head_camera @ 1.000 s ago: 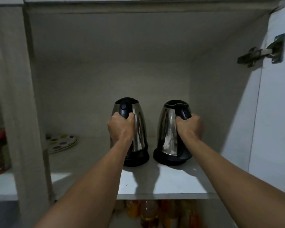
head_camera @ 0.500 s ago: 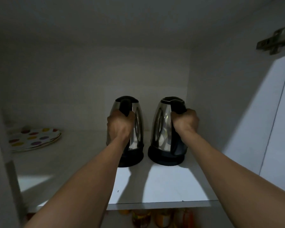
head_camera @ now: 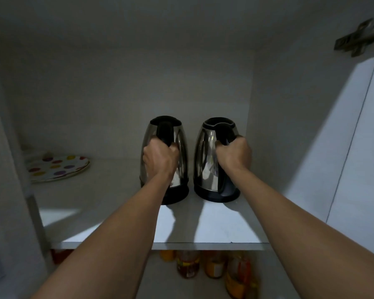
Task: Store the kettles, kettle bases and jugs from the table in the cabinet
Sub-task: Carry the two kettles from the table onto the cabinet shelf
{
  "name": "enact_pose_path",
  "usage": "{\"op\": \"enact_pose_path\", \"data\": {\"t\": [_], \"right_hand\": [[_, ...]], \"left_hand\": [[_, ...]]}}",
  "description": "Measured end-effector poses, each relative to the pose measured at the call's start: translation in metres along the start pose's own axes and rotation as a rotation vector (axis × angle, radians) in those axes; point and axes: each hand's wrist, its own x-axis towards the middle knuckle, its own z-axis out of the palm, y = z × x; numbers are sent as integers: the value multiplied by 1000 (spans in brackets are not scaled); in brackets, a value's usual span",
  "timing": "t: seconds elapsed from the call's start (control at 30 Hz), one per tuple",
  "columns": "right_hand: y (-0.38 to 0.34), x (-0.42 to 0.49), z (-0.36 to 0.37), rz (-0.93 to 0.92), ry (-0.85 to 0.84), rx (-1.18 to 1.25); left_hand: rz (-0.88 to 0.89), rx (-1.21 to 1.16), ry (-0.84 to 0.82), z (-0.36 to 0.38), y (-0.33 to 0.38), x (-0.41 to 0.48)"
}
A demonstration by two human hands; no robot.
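Two steel kettles with black lids and handles stand upright side by side on the white cabinet shelf (head_camera: 214, 225), each on a black base. My left hand (head_camera: 159, 159) is closed around the handle of the left kettle (head_camera: 180, 147). My right hand (head_camera: 234, 154) grips the handle of the right kettle (head_camera: 205, 156). The left kettle's base (head_camera: 177, 194) and the right kettle's base (head_camera: 207, 194) rest flat on the shelf, a small gap between them.
A spotted plate (head_camera: 58, 169) lies at the shelf's back left. The cabinet side wall (head_camera: 289, 126) is close to the right kettle; the open door with its hinge (head_camera: 354, 42) is further right. Several bottles (head_camera: 212, 268) stand on the shelf below.
Both hands have pushed the kettles deeper into the cabinet shelf, and the view has come closer. Both grips stay closed on the handles.
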Motion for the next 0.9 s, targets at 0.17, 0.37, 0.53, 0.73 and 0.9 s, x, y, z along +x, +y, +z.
{"op": "enact_pose_path", "data": {"t": [0.17,0.37,0.53,0.73,0.9], "right_hand": [[-6,5,11,-14,-9,-21],[-12,10,23,43,39,-46],[0,16,14,111,113,-41],[-1,7,20,118,135,-87],[42,-25,32,225,150,-97]], "left_hand": [[-56,-38,23,-2,-7,13],[17,-48,-9,-11,-24,25],[21,-63,-29,-10,-30,31],[31,-83,-55,-9,-40,33],[-38,-10,-47,-2,-74,17]]}}
